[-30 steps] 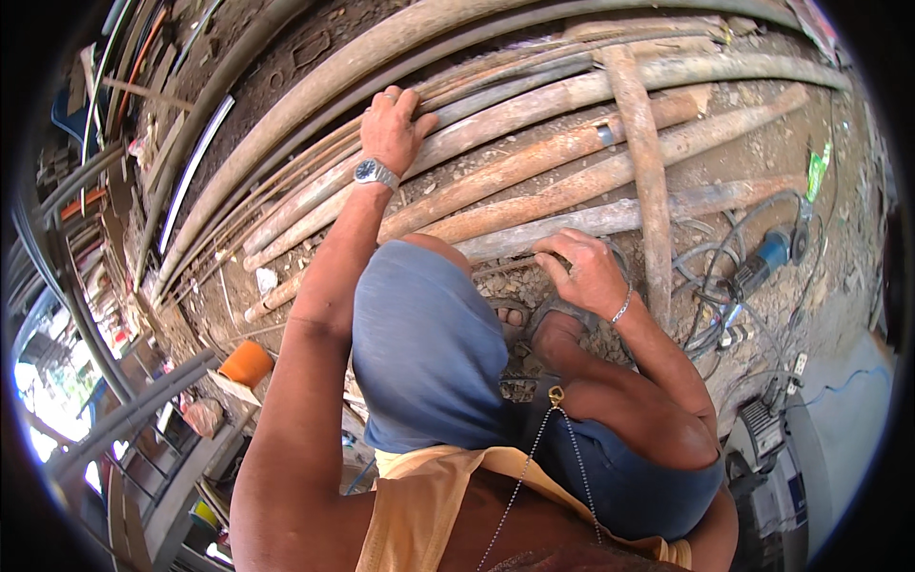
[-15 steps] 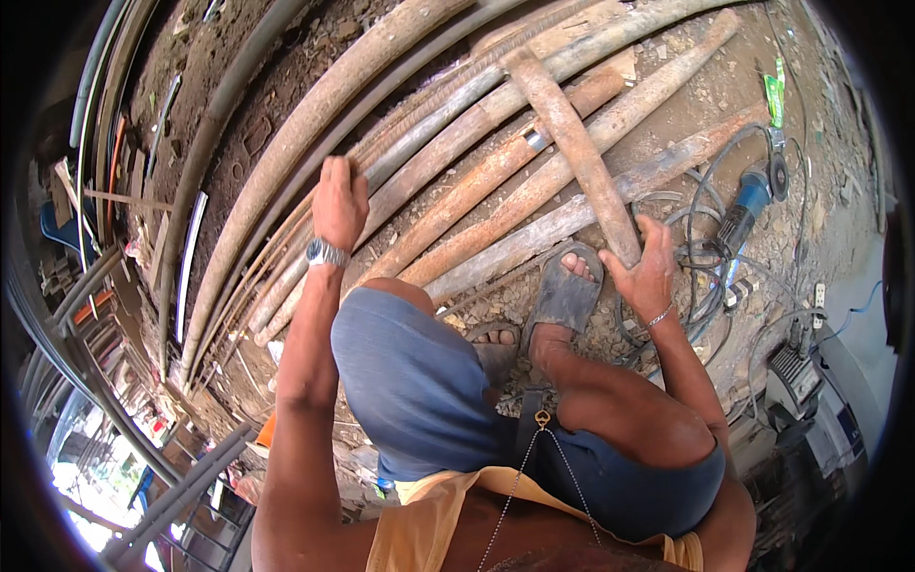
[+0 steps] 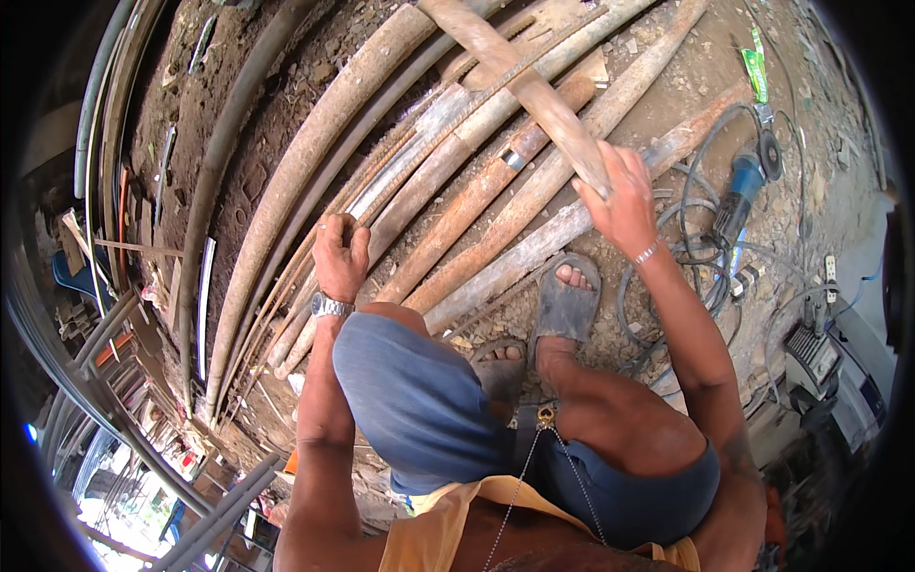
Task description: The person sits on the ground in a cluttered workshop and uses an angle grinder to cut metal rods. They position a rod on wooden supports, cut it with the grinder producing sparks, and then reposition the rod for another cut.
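My right hand (image 3: 624,205) is wrapped round the near end of a short rusty pipe (image 3: 519,76), which slants away over several longer pipes. My left hand (image 3: 341,257) is closed above the near part of the pile, its fingers curled round a thin ribbed steel bar (image 3: 481,102). That bar runs off toward the far right, across a pale grey pipe (image 3: 412,143). Below the hands lies a rusty orange pipe (image 3: 467,205) with a shiny band, beside another long rusty pipe (image 3: 553,181).
An angle grinder (image 3: 739,195) with a blue body lies on the ground at right, among tangled cables (image 3: 701,238). Close to my feet is a whitish pipe (image 3: 515,267). A thick pipe (image 3: 305,143) curves along the left. A grey machine (image 3: 813,355) stands at the right.
My right hand has pushed the short pipe farther away and to the left. My left hand has drawn back toward me, and the ribbed bar has shifted nearer across the pipes.
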A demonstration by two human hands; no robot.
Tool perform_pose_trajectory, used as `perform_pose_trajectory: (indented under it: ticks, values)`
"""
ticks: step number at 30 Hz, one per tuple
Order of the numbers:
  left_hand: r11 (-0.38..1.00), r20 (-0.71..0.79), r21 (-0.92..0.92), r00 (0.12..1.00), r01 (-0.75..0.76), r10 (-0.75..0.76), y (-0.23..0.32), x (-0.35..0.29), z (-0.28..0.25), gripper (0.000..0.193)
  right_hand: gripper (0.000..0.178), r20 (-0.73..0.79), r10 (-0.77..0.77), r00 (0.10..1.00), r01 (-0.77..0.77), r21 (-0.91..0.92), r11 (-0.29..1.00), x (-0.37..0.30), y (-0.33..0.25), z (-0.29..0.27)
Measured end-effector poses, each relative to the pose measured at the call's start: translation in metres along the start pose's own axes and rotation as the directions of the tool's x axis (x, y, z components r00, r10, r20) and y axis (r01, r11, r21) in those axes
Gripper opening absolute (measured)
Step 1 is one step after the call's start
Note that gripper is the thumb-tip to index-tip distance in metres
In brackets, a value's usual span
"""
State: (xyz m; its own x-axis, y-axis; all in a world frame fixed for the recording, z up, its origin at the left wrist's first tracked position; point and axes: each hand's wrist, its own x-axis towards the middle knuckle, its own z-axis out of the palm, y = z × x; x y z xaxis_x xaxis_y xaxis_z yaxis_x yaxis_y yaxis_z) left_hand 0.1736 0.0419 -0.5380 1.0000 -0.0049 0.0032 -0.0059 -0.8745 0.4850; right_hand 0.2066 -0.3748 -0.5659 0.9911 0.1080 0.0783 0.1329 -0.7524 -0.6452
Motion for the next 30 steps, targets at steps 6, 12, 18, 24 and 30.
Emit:
perform_pose_trajectory:
  ticks: [6, 12, 18, 24, 30]
  values:
    - [0.996, 0.037, 0.069, 0.998, 0.053, -0.056, -0.022, 0.014, 0.027, 0.018, 0.064, -0.010, 0.045, 0.999, -0.046, -0.107, 0.993, 0.024, -0.007, 0.007]
    - [0.993, 0.161, 0.084, 0.982, 0.082, -0.095, -0.029, 0.012, 0.029, 0.021, 0.045, -0.178, 0.072, 0.981, -0.069, 0.025, 0.997, -0.026, -0.006, -0.053]
    - [0.997, 0.153, -0.011, 0.985, -0.078, 0.079, -0.008, 0.038, 0.039, 0.028, 0.027, -0.248, 0.387, 0.888, -0.382, 0.069, 0.922, -0.113, 0.043, -0.105]
    - [0.992, 0.345, -0.123, 0.936, -0.024, 0.065, 0.012, 0.079, 0.054, 0.025, 0.045, -0.431, 0.686, 0.586, -0.611, 0.321, 0.724, -0.134, 0.144, -0.136]
    - [0.979, 0.221, -0.184, 0.967, -0.088, 0.129, 0.007, 0.081, 0.067, 0.027, 0.069, -0.191, 0.872, 0.450, -0.818, 0.305, 0.488, -0.085, 0.217, -0.141]
